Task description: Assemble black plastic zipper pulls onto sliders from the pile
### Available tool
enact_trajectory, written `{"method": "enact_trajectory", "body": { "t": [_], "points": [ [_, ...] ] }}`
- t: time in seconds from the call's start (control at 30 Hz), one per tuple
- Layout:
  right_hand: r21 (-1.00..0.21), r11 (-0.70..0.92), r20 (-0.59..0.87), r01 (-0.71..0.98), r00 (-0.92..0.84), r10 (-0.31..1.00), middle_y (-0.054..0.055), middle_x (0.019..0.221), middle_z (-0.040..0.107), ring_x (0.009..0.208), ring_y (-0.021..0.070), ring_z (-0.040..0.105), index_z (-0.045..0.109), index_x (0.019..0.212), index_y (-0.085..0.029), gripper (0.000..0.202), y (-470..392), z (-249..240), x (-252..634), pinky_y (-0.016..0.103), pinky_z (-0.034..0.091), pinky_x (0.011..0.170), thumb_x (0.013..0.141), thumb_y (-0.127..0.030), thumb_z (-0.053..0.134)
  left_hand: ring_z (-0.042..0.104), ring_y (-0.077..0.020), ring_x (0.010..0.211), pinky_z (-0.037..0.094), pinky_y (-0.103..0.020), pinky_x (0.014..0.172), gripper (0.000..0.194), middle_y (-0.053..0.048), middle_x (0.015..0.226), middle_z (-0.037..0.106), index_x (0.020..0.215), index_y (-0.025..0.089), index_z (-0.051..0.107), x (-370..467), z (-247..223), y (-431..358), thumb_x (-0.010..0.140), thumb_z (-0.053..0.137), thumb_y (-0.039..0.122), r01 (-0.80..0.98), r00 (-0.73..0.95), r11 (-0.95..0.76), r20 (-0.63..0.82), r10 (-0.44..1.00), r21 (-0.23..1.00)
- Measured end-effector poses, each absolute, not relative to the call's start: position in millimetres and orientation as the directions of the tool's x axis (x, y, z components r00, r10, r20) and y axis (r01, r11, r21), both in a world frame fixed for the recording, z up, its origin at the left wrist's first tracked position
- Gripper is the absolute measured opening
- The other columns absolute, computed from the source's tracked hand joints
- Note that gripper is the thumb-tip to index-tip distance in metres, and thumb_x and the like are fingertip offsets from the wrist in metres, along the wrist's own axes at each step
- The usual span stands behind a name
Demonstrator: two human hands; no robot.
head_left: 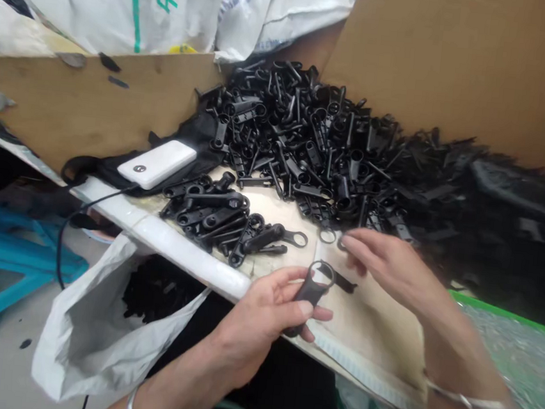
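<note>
My left hand [275, 304] is closed round a black plastic part [311, 290], a handle-shaped piece with an open ring at its upper end. Just behind that ring, a flat black piece [342, 281] lies on the pale work surface. My right hand [383, 260] is at the front edge of the large heap of similar black parts [308, 137], its fingers curled into a pinch. Something small and dark shows at those fingertips, too unclear to name. Left of my hands lies a smaller pile of black parts [223, 219], some with ring ends.
A white power bank [157, 162] with a black cable rests on dark cloth at the left. Cardboard walls [460, 62] stand behind the heap. Below the table edge hangs an open white sack [77, 333] holding black pieces. A green-rimmed tray [507, 314] of small clear items is at right.
</note>
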State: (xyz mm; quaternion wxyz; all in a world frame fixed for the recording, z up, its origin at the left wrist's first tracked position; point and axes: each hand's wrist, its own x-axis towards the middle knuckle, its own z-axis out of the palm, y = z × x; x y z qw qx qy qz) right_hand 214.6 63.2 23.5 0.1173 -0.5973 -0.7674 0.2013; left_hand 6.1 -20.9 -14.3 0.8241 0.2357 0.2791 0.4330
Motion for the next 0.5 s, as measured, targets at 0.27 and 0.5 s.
{"method": "enact_trajectory", "body": {
  "t": [0.27,0.5],
  "points": [
    [-0.493,0.013,-0.301,0.87,-0.184,0.936,0.001,0.062,0.066,0.053,0.0168,0.06,0.069,0.094,-0.023,0.041,-28,-8,284,0.028,0.047,0.053,0.094,-0.051,0.04,0.055,-0.0271,0.118,0.04,-0.022,0.062,0.05,-0.014,0.133,0.055,0.123,0.015,0.055,35,-17,-20,0.076,0.062,0.004,-0.522,0.561,0.604,-0.291,0.775,0.602],
    [-0.127,0.222,0.018,0.967,-0.222,0.975,0.008,0.114,0.065,0.093,0.0241,0.066,0.061,0.121,-0.025,0.033,-26,-16,280,0.037,0.051,0.078,0.095,-0.026,0.039,0.056,-0.0245,0.116,0.04,-0.023,0.067,0.049,-0.012,0.133,0.056,0.122,0.017,0.056,48,-18,-26,0.076,0.061,0.003,-0.482,0.55,0.618,-0.335,0.765,0.621]
  ]
}}
